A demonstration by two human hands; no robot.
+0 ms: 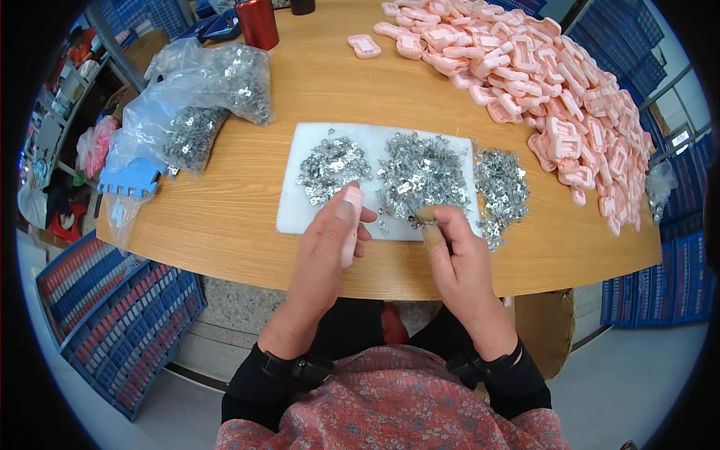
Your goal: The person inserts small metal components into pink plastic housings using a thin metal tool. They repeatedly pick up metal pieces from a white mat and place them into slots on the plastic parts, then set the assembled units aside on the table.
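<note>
My left hand [324,240] is closed around a pink plastic housing [351,229], held on edge over the front of a white foam pad [289,210]. Two heaps of small silvery metal clips lie on that pad: a smaller left heap [334,166] and a larger right heap [421,172]. My right hand [459,259] is at the front of the larger heap, its thumb and forefinger pinched together. Tan coverings wrap those two fingertips. Whatever is between them is too small to make out. A third heap of metal pieces [501,187] lies along the pad's right edge.
A big pile of pink housings [555,82] covers the table's far right, with one loose housing [364,46] beside it. Clear bags of metal parts [244,79], a blue foam piece [129,178] and a red cylinder [257,22] occupy the left. Blue racks [124,315] stand below.
</note>
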